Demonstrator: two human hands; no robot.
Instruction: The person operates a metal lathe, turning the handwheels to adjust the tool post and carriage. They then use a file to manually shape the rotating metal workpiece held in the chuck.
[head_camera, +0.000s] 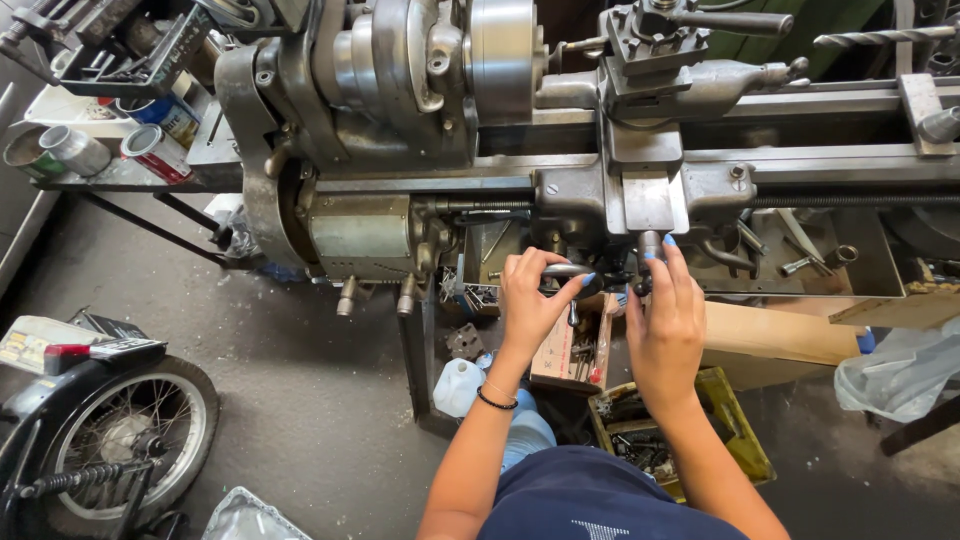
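Left hand: my left hand (528, 300) wraps a steel handle (566, 270) at the lathe's (420, 120) apron — fingers curled shut round it, thumb tip on its dark end.
Right hand: my right hand (665, 315) sits just beside it at 3 o'clock, fingers pressed together and bent over a small crank (650, 243) under the carriage (648, 190); I cannot tell how tightly they pinch it.
Handle's place: low on the front of the machine, at 6 o'clock from the carriage, between both hands.
Progress: I judge both controls are gripped and being set; no workpiece shows in the chuck (500, 55), and no cut is under way that I can see.
Left to do: by my reckoning, most of the work.
Surface: a grey concrete floor (300, 380), dusty and stained.
Room: at 7 o'clock a motorbike wheel (130, 430); at 10 o'clock a shelf with tins (155, 150); at 6 o'clock a white jug (458, 385), a box of bits (575, 350) and a yellow crate (735, 425); at 4 o'clock a wooden board (775, 332) and a plastic bag (900, 370).
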